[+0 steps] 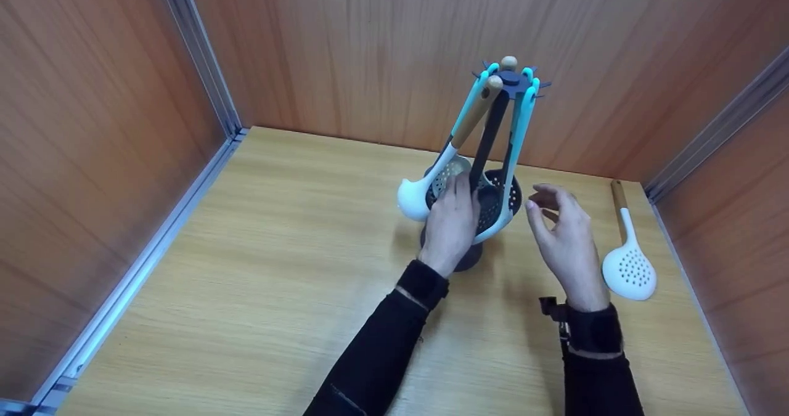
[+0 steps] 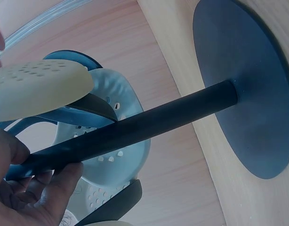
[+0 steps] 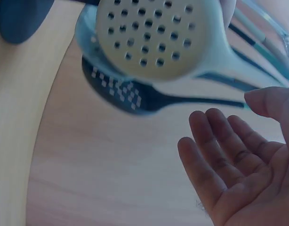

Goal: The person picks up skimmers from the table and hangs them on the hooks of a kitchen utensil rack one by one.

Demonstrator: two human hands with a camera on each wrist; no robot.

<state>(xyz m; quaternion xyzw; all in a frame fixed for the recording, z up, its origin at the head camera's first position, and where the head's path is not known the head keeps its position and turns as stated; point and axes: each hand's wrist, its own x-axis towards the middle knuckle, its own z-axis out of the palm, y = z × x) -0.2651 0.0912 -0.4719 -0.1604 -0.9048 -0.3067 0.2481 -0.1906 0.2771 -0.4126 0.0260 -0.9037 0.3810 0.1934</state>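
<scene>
My left hand grips the dark pole of a utensil stand, thumb and fingers around it below the hanging utensils. From the stand's hooked top hang several utensils, among them a white ladle with a wooden handle and others with turquoise handles. My right hand is just right of the stand, fingers loosely bent and holding nothing. Above its fingers in the right wrist view are a pale perforated utensil and a dark slotted one. The stand's round base is over the tabletop.
A white skimmer with a wooden handle lies on the wooden table at the right. Wood panels close off the back, the left and the right, with metal rails at the corners.
</scene>
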